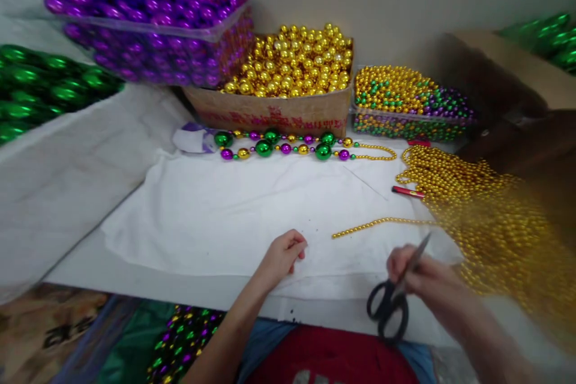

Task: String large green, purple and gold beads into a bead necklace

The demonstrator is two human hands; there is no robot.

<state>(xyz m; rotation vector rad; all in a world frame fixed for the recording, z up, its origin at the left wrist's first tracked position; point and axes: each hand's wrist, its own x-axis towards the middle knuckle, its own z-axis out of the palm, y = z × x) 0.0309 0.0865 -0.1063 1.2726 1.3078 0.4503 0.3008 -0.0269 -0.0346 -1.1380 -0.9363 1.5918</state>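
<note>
Red garment [333, 351] sits nearest the lens, at the near edge of the table [148, 289]. Findings follow, largest item first.

Heap of gold bead strands [499, 234], R side: est. heavy as a mass, limp, apt to slide and tangle. Best taken by one strand, not by the handful.

Scissors [386, 306], approx. over the near table edge, R of centre: est. rigid, moderate wt. Right hand [414, 270] has fingers gripping them around the blade/pivot area, tip pointing up and away, dark loops hanging below (safer hold: fingers through the loops).

Single gold strand [371, 226], on the white cloth [216, 210], one end free, the other running to the heap: est. light, flexible, smooth, poss. slippery; thread prob. the weak point. Take hold just behind the free end. Left hand [285, 252] is near that end, apart from it; fingers curled, thumb to forefinger. Cannot tell if anything small is between them.

Markings: cardboard box [234, 111] w/ red printed characters, illeg.; brown patterned material [49, 333], lower L, dark lettering, illeg.; garment print, pale, cut off by frame. Small red stick-like item [407, 192] by the heap: no label legible. No brand ID'd.
</note>
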